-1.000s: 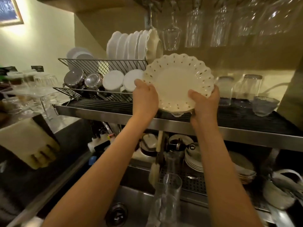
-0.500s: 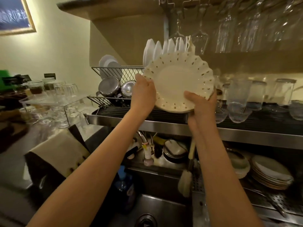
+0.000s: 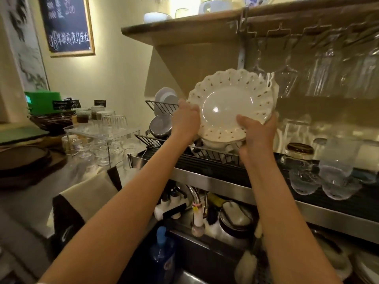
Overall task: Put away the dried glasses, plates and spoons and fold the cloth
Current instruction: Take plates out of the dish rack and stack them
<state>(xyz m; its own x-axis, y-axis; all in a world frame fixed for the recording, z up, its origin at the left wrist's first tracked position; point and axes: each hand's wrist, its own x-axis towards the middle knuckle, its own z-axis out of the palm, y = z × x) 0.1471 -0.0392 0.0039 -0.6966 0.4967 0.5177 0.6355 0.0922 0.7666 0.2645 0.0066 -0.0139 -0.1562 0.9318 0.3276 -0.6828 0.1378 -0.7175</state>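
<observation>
- Over the wire dish rack (image 3: pixel 162 106), a scalloped white plate (image 3: pixel 231 105) is held up on edge
- left hand (image 3: pixel 185 119) grips its left rim
- right hand (image 3: pixel 256 132) grips its lower right rim

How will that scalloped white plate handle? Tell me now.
Likely stiff but fragile: the plate looks like glazed ceramic, and its pierced, scalloped rim could chip on the wire rack. Probably slippery: its centre shines. The left hand and right hand both grip it, hinting at some weight.
</observation>
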